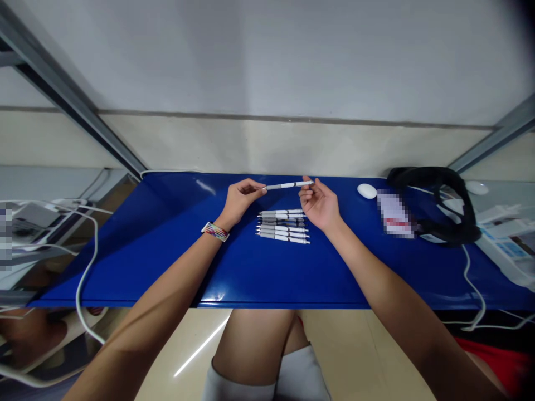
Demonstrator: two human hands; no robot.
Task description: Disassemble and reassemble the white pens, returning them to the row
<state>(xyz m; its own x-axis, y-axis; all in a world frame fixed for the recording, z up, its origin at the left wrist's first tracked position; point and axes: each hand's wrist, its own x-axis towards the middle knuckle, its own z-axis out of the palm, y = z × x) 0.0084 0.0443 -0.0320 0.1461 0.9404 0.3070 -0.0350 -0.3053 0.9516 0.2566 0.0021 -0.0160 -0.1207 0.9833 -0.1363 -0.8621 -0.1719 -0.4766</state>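
A ballpoint pen (288, 185) with a white barrel and grey grip is held nearly level above the far part of the blue table (167, 245). My left hand (242, 200), with a colourful band on its wrist, pinches the pen's grey end between thumb and fingers. At the other end, my right hand (320, 205) has its thumb and fingertips around the white tip of the barrel, palm turned up. Just below, several similar pens (282, 231) lie side by side on the table, points to the left; one near the middle looks darker.
Right of my right hand are a white rounded object (366, 191), a blurred packet (395, 214) and a black strapped headset (463, 217). A white cable (468, 278) hangs off the right side, another cable (94, 250) on the left. A wall (271, 145) stands behind.
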